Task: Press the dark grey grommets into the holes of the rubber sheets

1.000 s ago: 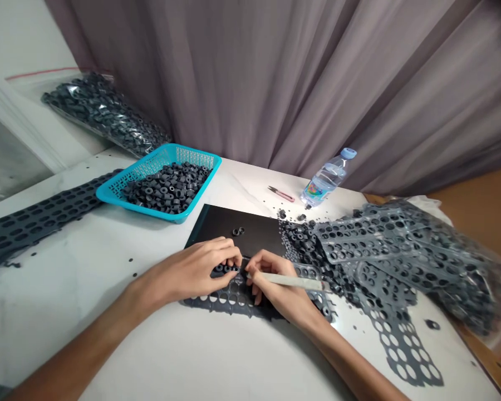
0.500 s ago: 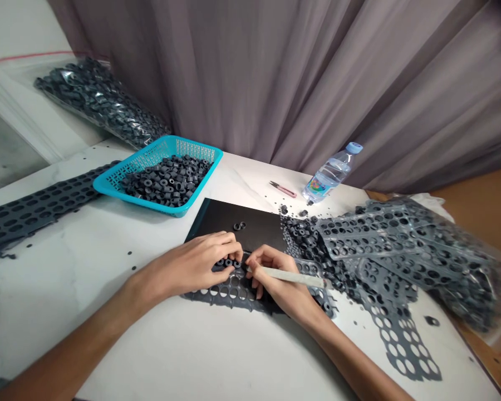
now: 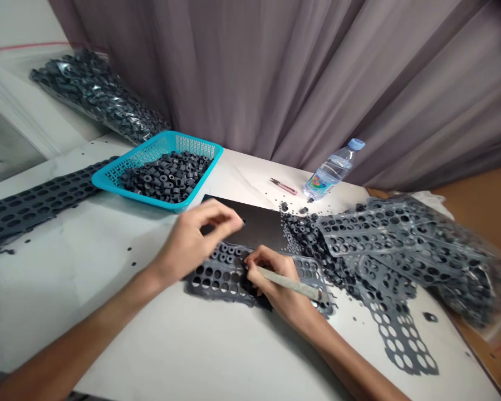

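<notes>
Label [image 3: 317, 182] on the clear bottle [image 3: 336, 165] is multicoloured, its lettering too small to read; the bottle stands upright under a blue cap at the back of the desk [image 3: 150, 345], with pink-handled snips [image 3: 283, 186] lying just beside it; a grey curtain [image 3: 234, 72] hangs behind. The perforated dark sheet [image 3: 223, 297] lies at the front middle of the desk, partly hidden under the right hand [image 3: 278, 273], with small rings [image 3: 224, 256] in rows at its upper left; the right hand's fingers are clamped on a pale stick-like tool [image 3: 292, 283] above the sheet; the left hand [image 3: 192, 236] is slightly blurred over the black plate [image 3: 263, 225], thumb and forefinger tips close together by a small dark ring, though whether they grip it I cannot tell. Close on the right, a heap of loose rings [image 3: 307, 236], a pile of punched sheets [image 3: 367, 228] and a filled clear bag [image 3: 480, 284] crowd that side; on the left are a blue basket [image 3: 140, 199] of rings, a long perforated strip [image 3: 45, 200] and another bulging bag [image 3: 87, 89] with a red line along its top.
</notes>
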Available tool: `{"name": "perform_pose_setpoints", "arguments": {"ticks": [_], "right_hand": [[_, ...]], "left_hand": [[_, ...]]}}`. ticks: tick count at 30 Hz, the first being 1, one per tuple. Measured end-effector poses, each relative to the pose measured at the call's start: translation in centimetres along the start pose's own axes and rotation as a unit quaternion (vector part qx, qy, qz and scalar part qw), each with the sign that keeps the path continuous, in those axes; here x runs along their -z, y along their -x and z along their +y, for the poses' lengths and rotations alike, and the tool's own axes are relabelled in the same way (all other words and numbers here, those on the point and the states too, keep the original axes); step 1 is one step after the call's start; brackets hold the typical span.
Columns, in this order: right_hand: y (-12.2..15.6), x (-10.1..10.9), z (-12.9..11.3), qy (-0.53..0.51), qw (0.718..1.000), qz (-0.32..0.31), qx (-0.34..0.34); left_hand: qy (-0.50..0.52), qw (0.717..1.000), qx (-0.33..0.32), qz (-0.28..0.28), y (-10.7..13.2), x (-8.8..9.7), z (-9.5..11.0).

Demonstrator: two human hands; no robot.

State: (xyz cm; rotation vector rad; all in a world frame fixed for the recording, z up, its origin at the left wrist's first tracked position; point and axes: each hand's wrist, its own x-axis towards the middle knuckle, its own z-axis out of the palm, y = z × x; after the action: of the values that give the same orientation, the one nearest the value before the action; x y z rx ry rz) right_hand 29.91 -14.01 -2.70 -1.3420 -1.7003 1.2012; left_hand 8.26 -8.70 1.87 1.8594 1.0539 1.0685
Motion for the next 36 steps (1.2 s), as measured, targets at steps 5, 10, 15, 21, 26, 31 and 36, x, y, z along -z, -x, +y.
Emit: {"name": "perform_pose_setpoints", "arguments": {"ticks": [5,10,15,21,26,31,36], "right_hand": [[-0.4,0.3,0.0,-0.101,0.994,-0.004,-0.041],[-0.9,0.6,0.2,-0.160,0.985,0.055,-0.031],[-1.1,0.5,0.6,-0.155,0.986,0.065,-0.024],[-0.9,0.6,0.5,-0.143,0.988,0.056,-0.024],[-0.8,0.5,0.5,-0.135,0.989,0.046,-0.026],[-0.8,0.5,0.8,-0.115,0.992,0.039,-0.026],[-0.8,0.5,0.7,-0.106,0.994,0.033,-0.019]], "left_hand": [[0.229,0.960,0.159,0.016,-0.9,1.1,-0.4],[0.328,0.912,0.233,-0.081,-0.3,0.0,-1.0],[0.352,0.891,0.257,-0.123,0.0,-0.5,-0.8],[0.345,0.888,0.257,-0.164,-0.2,0.0,-0.1],[0.340,0.890,0.249,-0.173,-0.1,0.3,-0.2],[0.345,0.888,0.247,-0.179,0.0,0.2,-0.5],[0.355,0.882,0.250,-0.185,0.1,0.1,-0.2]]}}
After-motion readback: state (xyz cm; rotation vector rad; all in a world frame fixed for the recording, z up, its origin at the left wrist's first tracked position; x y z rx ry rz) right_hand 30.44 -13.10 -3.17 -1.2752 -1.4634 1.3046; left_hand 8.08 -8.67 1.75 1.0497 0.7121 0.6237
